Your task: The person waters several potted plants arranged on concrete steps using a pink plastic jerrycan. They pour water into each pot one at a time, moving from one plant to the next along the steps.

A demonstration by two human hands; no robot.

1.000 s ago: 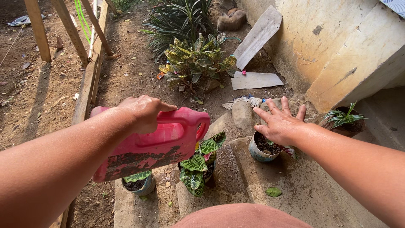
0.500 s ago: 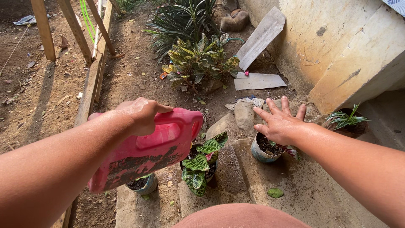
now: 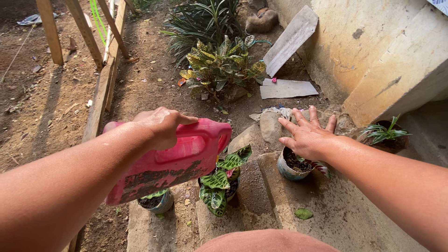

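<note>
Left hand (image 3: 161, 126) is clamped around the top handle of a red plastic jug (image 3: 172, 161); fingers wrap over the handle, thumb side toward the spout end. The jug is tilted, its spout end pointing right and slightly up, its lower side smeared with dark dirt. It hangs in the air over two small pots: a grey pot (image 3: 156, 201) with a bit of green leaf, mostly hidden under the jug, and a pot with a patterned-leaf plant (image 3: 223, 179) just right of it, green leaves with dark stripes. The spout end sits right above that plant.

Right hand (image 3: 305, 135) is flat and wide open, fingers spread apart, palm down, holding nothing. It hovers over or rests on the rim of a light blue pot (image 3: 290, 169) filled with dark soil; contact can't be told for sure. A reddish-striped leaf (image 3: 322, 167) sticks out under the wrist.

The two hands are well apart, with the patterned plant between them.

The pots stand on concrete slabs (image 3: 326, 205) with bare dirt around. A fallen green leaf (image 3: 304, 213) lies on the slab. Farther back: a variegated yellow-green shrub (image 3: 224, 65), a spiky dark green plant (image 3: 205, 21), flat grey boards (image 3: 289, 70) by a concrete wall (image 3: 373, 42), and a small striped plant (image 3: 382, 133) on the right. Wooden stakes (image 3: 84, 32) and a plank stand at left.
</note>
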